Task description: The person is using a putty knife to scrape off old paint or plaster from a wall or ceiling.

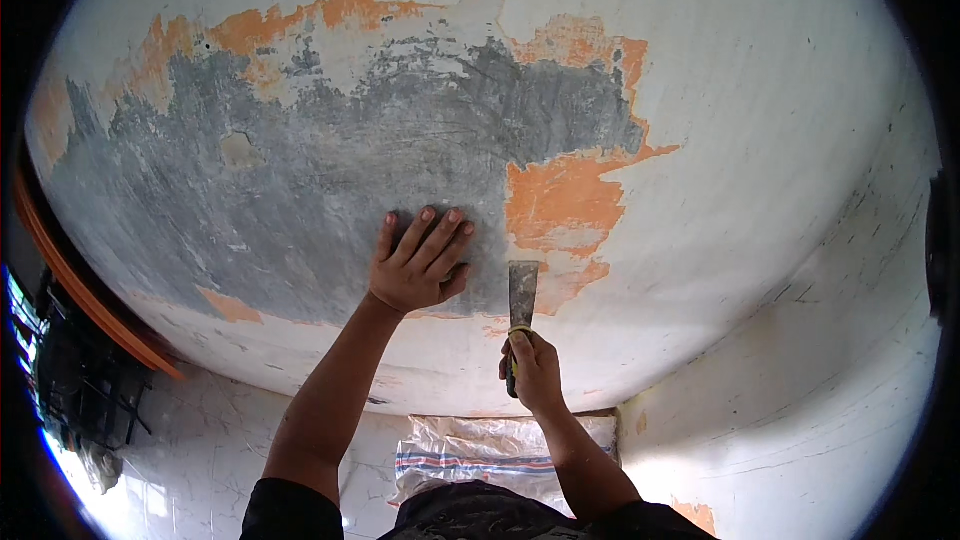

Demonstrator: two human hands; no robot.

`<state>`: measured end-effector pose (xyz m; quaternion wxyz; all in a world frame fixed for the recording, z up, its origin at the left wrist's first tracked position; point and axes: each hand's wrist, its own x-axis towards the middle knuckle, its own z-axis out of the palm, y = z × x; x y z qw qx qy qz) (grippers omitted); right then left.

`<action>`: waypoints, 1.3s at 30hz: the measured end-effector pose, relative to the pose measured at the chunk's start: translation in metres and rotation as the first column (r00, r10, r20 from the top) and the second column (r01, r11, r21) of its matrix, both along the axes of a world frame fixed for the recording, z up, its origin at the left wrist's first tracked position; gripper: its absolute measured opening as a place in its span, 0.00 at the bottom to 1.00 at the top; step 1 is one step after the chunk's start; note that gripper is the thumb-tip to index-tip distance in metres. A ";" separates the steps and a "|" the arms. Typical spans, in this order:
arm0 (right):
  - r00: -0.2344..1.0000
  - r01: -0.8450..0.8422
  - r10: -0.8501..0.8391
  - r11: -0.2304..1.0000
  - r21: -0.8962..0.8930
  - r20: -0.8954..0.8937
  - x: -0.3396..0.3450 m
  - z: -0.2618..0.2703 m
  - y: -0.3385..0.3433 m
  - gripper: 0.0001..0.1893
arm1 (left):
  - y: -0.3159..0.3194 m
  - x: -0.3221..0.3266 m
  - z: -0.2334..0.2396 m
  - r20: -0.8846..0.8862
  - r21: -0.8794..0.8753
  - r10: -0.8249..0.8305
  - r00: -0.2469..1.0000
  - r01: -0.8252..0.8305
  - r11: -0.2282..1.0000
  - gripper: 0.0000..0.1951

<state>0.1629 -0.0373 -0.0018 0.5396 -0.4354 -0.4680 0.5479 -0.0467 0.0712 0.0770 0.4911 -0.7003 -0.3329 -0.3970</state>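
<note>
Before me stands a wall (pixel 720 187) with white paint, orange patches and a large bare grey area. My left hand (pixel 421 262) rests with fingers spread on the grey plaster (pixel 315 187), holding nothing. In my right hand (pixel 534 371) is a putty knife (pixel 523 292), gripped by its dark and yellow handle with the blade pointing up the wall. The blade's tip lies at the border of the grey area, just below a patch of orange paint (pixel 562 202) with ragged edges. Whether the tip presses on the wall cannot be told.
A woven plastic sack (pixel 487 457) with blue and red stripes lies on the pale tiled floor (pixel 202 420) at the wall's foot. An orange frame edge (pixel 82 292) and dark objects (pixel 90 375) are at the left. Another wall (pixel 795 360) meets this one at the right.
</note>
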 end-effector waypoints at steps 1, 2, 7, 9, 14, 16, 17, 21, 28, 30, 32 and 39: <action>1.000 -0.003 0.003 1.000 0.016 0.009 -0.001 0.001 0.001 0.17 | 0.000 -0.001 0.000 0.002 0.002 -0.001 1.000 0.001 1.000 0.23; 1.000 -0.007 0.007 1.000 0.024 0.001 -0.001 -0.012 0.002 0.17 | 0.000 -0.001 0.001 0.002 0.005 -0.001 1.000 0.001 1.000 0.23; 0.980 -0.012 0.026 0.997 -0.073 0.197 0.007 -0.048 -0.015 0.18 | 0.000 0.003 0.002 -0.045 -0.001 0.008 0.999 -0.008 1.000 0.25; 0.998 -0.058 0.055 0.991 -0.122 -0.028 -0.003 -0.038 -0.020 0.19 | 0.002 0.002 0.003 -0.044 0.014 0.009 0.999 -0.008 1.000 0.25; 0.994 0.023 -0.020 1.000 -0.021 0.106 -0.001 -0.016 -0.007 0.19 | 0.001 0.001 0.002 -0.040 0.021 0.006 0.999 -0.005 1.000 0.25; 0.995 0.011 -0.009 1.000 -0.018 0.096 0.000 -0.018 -0.006 0.18 | 0.001 0.001 0.001 -0.036 0.017 0.006 0.999 -0.005 1.000 0.25; 0.996 0.002 0.000 1.000 -0.018 0.086 -0.001 -0.018 -0.005 0.18 | 0.002 0.000 0.001 -0.035 0.018 0.009 0.999 -0.008 1.000 0.25; 1.000 0.010 -0.009 0.998 -0.065 0.025 -0.001 -0.013 -0.009 0.18 | 0.002 0.003 0.001 -0.033 0.003 0.008 0.999 -0.008 1.000 0.25; 1.000 0.030 -0.028 0.993 0.115 -0.013 -0.002 0.021 0.013 0.18 | 0.002 0.002 0.001 -0.029 -0.006 0.014 0.999 -0.014 1.000 0.24; 0.999 0.020 -0.017 0.996 0.082 -0.039 -0.011 0.016 0.011 0.18 | 0.000 -0.003 0.000 -0.034 -0.001 0.018 0.999 -0.018 1.000 0.24; 1.000 0.001 -0.001 1.000 0.014 0.006 -0.007 -0.015 0.002 0.18 | 0.001 0.000 -0.002 -0.029 0.003 0.004 1.000 -0.004 1.000 0.24; 1.000 -0.021 0.022 0.998 0.055 -0.018 -0.011 0.016 0.003 0.18 | 0.001 -0.002 -0.003 -0.039 0.003 0.022 0.999 -0.022 1.000 0.25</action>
